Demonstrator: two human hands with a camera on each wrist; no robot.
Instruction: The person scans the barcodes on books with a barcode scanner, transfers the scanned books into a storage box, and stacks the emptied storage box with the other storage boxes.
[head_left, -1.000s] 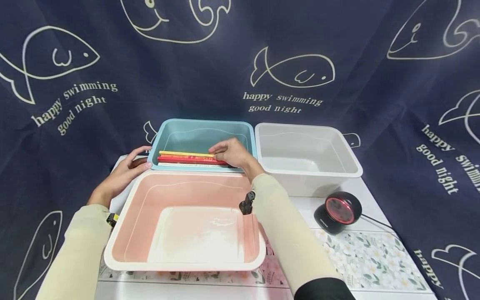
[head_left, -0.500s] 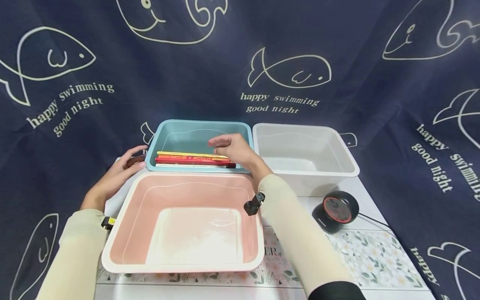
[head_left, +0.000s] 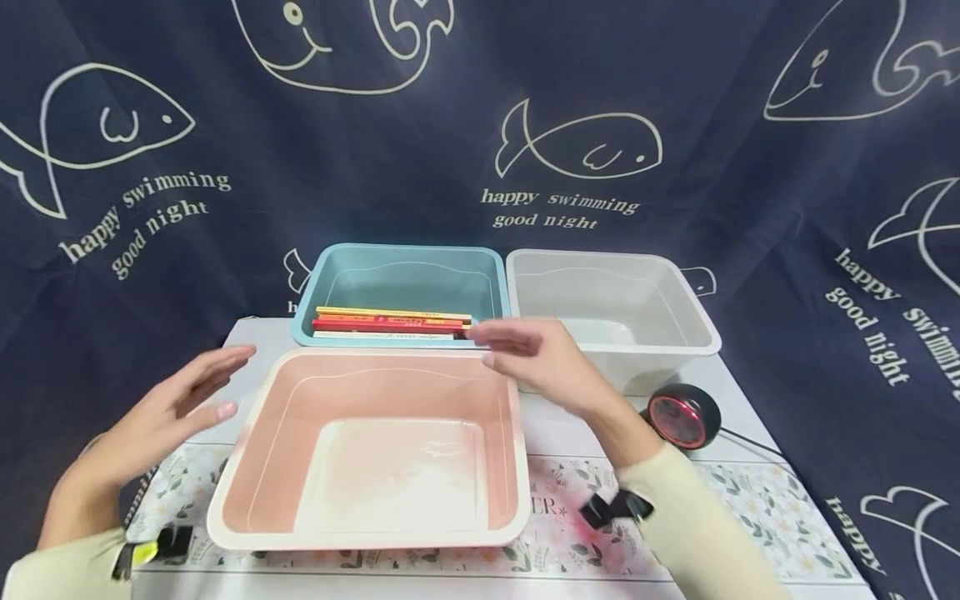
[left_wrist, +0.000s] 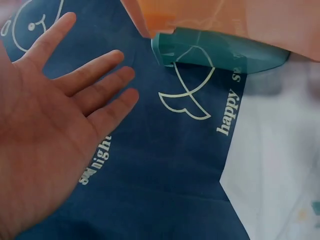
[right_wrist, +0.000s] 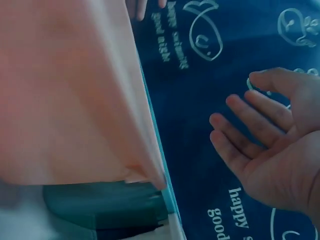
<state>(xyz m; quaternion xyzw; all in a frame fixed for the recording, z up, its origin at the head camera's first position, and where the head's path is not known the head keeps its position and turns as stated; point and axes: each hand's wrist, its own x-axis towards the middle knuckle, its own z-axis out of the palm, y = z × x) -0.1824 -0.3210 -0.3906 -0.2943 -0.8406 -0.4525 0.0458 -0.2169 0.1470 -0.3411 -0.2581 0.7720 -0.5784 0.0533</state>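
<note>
Several thin books, with yellow, red and white spines, stand close together on edge along the near side of the blue bin. In front of that bin is a pink bin with a bare floor. My left hand hovers left of the pink bin, apart from it; the left wrist view shows its palm and spread fingers. Over the pink bin's far right corner, my right hand is in the air with nothing in it. Its fingers look relaxed in the right wrist view.
A light grey bin stands right of the blue one. On the white table, a round black device with a red-lit face trails a cable. A floral mat lies along the front, and a dark blue fish-print curtain hangs behind.
My right hand has come out of the blue bin, moving right and toward me. The left hand has left the blue bin's edge and drawn back. The books stay in the bin.
</note>
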